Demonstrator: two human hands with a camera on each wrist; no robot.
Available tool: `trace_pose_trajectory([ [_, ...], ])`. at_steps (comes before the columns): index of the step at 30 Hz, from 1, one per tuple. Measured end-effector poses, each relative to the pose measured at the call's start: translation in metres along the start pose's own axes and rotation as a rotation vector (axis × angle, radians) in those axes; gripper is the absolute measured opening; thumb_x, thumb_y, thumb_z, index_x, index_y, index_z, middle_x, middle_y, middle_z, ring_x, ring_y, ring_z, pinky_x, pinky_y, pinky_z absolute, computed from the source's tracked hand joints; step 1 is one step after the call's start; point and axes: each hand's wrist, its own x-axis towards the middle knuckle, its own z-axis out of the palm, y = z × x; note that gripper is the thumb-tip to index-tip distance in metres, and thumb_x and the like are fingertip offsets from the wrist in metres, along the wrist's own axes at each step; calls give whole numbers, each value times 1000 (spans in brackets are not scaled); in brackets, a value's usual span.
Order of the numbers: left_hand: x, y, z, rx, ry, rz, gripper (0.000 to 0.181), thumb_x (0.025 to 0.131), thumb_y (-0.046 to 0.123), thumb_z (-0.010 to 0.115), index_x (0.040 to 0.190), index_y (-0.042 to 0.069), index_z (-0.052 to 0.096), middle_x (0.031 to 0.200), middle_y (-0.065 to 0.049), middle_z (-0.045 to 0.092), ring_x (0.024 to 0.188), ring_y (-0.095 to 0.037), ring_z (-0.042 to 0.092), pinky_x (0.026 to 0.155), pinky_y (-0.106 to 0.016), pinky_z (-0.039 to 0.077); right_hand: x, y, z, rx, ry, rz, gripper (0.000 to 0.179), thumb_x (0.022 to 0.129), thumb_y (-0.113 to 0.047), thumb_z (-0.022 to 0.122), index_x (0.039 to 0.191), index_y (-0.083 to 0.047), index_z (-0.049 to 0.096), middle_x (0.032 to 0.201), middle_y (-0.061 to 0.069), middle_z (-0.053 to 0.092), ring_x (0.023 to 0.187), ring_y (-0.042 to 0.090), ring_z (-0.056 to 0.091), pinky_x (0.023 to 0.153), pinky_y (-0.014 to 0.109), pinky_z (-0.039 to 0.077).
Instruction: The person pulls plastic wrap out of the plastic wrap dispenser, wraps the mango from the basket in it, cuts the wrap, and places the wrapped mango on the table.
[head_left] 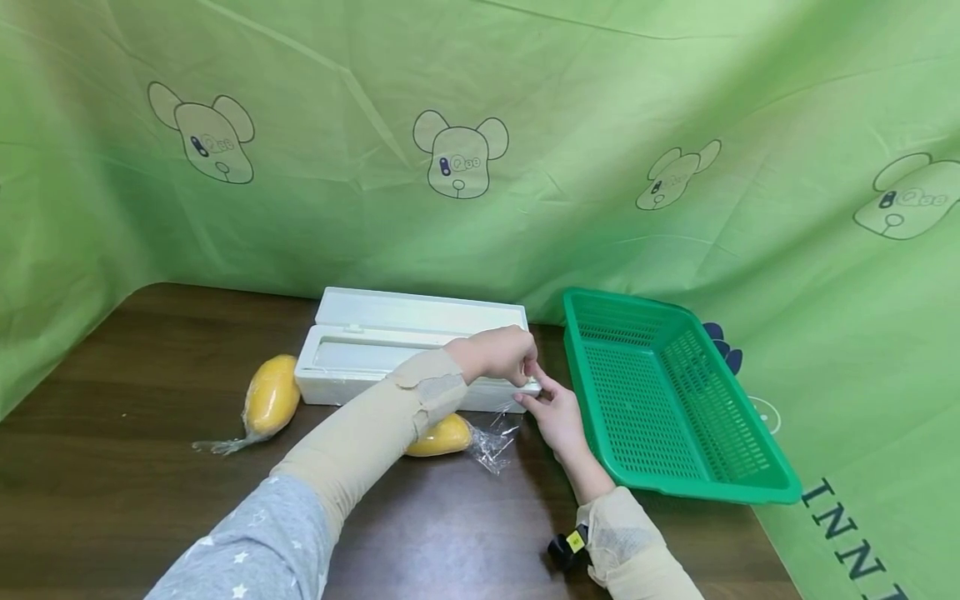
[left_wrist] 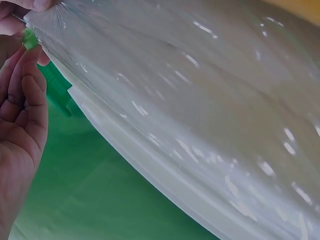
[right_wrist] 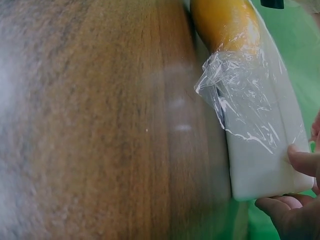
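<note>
A white cling film dispenser (head_left: pixel 352 354) lies on the table with its long lid tipped back. At its right end my left hand (head_left: pixel 498 354) pinches a small green slide cutter (left_wrist: pixel 30 39) between thumb and fingers. My right hand (head_left: pixel 558 417) grips the same end, its thumb on the front face and fingers at the end face. Clear film (left_wrist: pixel 165 100) stretches along the dispenser. In front of it lies a yellow mango-shaped fruit (head_left: pixel 441 437) in film with a loose gathered tail, partly hidden by my left arm. Another wrapped fruit (head_left: pixel 272 396) rests at the left.
A green plastic basket (head_left: pixel 611 454) stands close by on the right, near my right forearm. A green curtain (head_left: pixel 337 225) with bear drawings hangs behind the brown wooden table (head_left: pixel 150 467). A small black device (head_left: pixel 567 546) sits at my right wrist.
</note>
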Motion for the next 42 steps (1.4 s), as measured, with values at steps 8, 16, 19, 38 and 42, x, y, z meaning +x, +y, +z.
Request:
trace_pose_trajectory([
  [8, -14, -10, -8, 74, -13, 9, 6, 82, 2, 76, 86, 6, 76, 83, 0, 70, 74, -12, 56, 71, -24, 49, 2, -1, -2, -15, 0, 23, 62, 91, 8, 71, 148, 4, 46, 145, 27, 50, 113, 33, 63, 81, 16, 53],
  [16, -37, -26, -14, 26, -38, -14, 6, 83, 4, 76, 89, 7, 75, 83, 0, 69, 77, -12, 60, 72, -24, 51, 1, -1, -7, -22, -4, 28, 60, 93, 6, 70, 148, 3, 46, 146, 26, 48, 118, 35, 60, 82, 16, 51],
  [19, -46, -31, -16, 20, -37, -7, 6, 83, 4, 75, 89, 6, 75, 83, 0, 69, 77, -12, 61, 73, -24, 52, 1, 0, -6, -15, -7, 30, 61, 92, 7, 70, 148, 3, 46, 145, 28, 48, 120, 37, 59, 84, 17, 52],
  [38, -108, -65, -17, -113, 64, -26, 7, 86, 1, 73, 89, 6, 75, 79, 3, 67, 74, -8, 59, 72, -25, 52, -1, -1, -4, -27, -6, 22, 60, 93, 7, 69, 148, 3, 46, 146, 28, 47, 122, 40, 58, 84, 18, 52],
  [42, -116, -70, -16, -133, 73, -28, 6, 87, 2, 73, 88, 7, 76, 78, 4, 66, 72, -8, 57, 70, -25, 52, -2, -1, -2, -18, -12, 28, 61, 92, 8, 70, 148, 2, 46, 147, 26, 48, 122, 39, 58, 84, 18, 52],
])
